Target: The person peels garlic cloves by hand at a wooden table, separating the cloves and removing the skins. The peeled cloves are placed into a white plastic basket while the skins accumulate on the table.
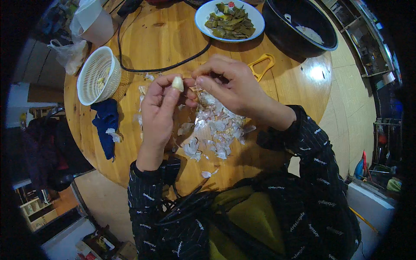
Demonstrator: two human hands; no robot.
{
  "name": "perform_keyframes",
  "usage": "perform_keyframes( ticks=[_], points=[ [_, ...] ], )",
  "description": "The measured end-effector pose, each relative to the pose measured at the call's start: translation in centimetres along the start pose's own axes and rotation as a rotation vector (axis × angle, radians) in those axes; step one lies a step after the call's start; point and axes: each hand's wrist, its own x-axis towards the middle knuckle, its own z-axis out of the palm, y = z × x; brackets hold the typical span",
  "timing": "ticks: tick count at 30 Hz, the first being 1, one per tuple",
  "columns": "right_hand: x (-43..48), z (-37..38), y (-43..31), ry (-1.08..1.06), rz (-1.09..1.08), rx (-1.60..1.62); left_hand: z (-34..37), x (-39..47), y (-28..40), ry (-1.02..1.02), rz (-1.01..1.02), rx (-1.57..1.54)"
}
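Observation:
A pale garlic clove (pixel 177 84) is held upright between the thumb and fingers of my left hand (pixel 164 105). Close on its right is my right hand (pixel 229 83), thumb and index finger brought together; whether a bit of skin sits between them I cannot tell. Papery garlic skins (pixel 224 128) lie scattered on the round wooden table (pixel 156 42) below both hands. A white plastic basket (pixel 99 76) at the left holds several peeled cloves (pixel 103 81). Behind my right hand lies a yellow-handled peeler or similar tool (pixel 265 61), its far end hidden.
A plate of cooked green vegetables (pixel 230 22) and a black pot (pixel 276 32) with some rice stand at the back. A black cable (pixel 162 69) curves across the table. At left are a blue cloth (pixel 106 123), a plastic bag (pixel 73 58) and a whitish container (pixel 97 29).

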Motion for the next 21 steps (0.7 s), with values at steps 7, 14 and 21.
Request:
perform_keyframes(
  ticks=[7, 14, 21],
  points=[
    [-0.1, 0.3, 0.0, -0.052, 0.154, 0.137, 0.2, -0.6, -0.3, -0.035, 0.219, 0.471],
    [0.1, -0.2, 0.4, -0.137, 0.208, 0.216, 0.4, -0.5, 0.2, -0.069, 0.378, 0.639],
    [-0.1, -0.6, 0.4, -0.200, 0.218, 0.264, 0.4, -0.2, 0.4, -0.083, 0.463, 0.790]
  ],
)
